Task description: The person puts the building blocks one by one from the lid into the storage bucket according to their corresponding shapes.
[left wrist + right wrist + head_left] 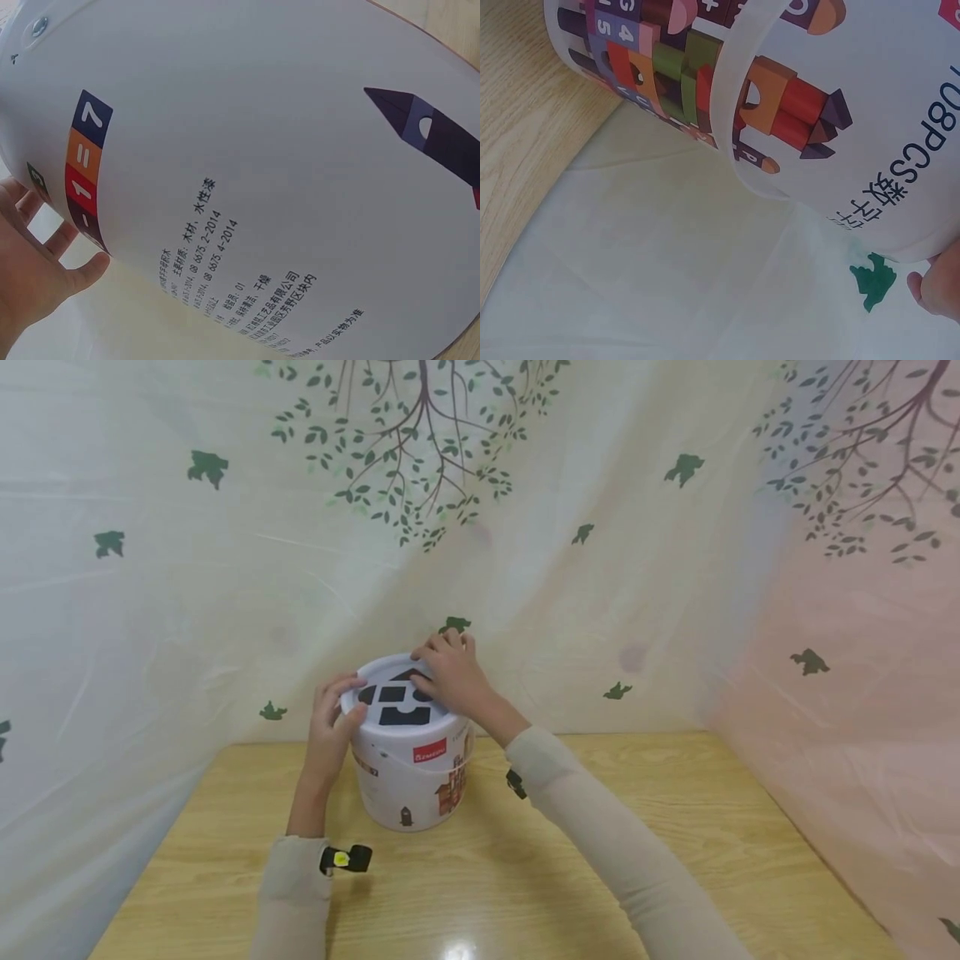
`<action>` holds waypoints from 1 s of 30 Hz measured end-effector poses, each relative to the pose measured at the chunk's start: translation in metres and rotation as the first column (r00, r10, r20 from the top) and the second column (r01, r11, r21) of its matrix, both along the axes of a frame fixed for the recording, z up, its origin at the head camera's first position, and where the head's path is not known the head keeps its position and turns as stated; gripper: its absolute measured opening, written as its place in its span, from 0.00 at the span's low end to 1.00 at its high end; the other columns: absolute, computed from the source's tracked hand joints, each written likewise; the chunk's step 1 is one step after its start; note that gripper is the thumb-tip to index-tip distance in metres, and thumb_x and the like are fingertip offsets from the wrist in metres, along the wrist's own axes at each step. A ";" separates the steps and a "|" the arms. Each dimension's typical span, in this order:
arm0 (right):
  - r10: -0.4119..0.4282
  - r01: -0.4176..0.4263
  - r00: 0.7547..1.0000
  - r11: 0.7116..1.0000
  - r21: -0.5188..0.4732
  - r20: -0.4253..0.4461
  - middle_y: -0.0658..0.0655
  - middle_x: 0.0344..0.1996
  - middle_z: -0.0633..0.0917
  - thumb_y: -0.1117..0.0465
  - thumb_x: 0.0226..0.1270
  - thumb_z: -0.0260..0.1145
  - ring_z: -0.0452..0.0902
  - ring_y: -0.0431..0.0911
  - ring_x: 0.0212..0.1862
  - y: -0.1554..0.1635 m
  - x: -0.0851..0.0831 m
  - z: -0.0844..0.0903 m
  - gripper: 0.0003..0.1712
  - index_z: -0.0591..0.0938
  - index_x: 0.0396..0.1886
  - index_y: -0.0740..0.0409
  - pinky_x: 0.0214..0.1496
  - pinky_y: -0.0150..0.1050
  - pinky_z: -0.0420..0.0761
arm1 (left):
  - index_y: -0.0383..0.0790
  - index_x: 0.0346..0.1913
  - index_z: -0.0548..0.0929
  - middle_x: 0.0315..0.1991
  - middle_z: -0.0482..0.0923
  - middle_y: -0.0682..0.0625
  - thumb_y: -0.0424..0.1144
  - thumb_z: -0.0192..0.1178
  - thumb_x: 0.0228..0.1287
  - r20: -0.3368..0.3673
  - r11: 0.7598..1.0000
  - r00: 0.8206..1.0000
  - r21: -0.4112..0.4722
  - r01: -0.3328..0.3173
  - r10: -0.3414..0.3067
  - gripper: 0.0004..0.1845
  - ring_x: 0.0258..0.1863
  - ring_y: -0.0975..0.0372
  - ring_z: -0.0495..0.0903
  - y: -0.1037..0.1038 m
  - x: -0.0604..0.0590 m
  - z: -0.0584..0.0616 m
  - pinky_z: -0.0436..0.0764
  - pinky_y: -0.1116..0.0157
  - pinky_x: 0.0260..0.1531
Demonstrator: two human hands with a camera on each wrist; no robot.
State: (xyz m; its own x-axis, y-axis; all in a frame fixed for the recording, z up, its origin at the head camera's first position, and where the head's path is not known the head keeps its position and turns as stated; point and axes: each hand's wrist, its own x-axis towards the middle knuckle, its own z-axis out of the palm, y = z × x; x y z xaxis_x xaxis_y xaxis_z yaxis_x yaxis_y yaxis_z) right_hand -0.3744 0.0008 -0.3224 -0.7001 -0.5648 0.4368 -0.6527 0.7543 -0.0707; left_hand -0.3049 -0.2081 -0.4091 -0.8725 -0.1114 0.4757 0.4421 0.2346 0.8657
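While standing near the back edge of the wooden table (675, 827), white toy bucket (408, 777) gripped at both sides of its lid (397, 697) with shape cut-outs. Left hand (333, 722) curled over the lid's left rim; right hand (450, 672) curved over the far rim, fingers bent. Behind, leaf-printed curtain (600, 568).
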 end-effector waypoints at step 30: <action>0.027 -0.032 0.999 0.992 -0.123 -0.043 0.55 0.53 0.82 0.50 0.72 0.65 0.68 0.50 0.58 0.006 0.002 -0.002 0.20 0.83 0.59 0.52 0.70 0.54 0.63 | 0.42 0.67 0.75 0.75 0.58 0.47 0.44 0.55 0.71 0.000 1.000 1.000 0.002 -0.019 0.019 0.24 0.75 0.52 0.56 0.000 0.003 0.000 0.51 0.35 0.76</action>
State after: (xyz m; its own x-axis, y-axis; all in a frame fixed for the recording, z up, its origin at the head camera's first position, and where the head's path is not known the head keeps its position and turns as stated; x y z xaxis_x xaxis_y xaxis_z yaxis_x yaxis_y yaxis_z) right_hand -0.3726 0.0066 -0.3248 -0.6640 -0.5244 0.5330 -0.6786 0.7219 -0.1351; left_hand -0.3015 -0.2080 -0.4092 -0.8700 -0.1291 0.4759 0.4379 0.2411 0.8661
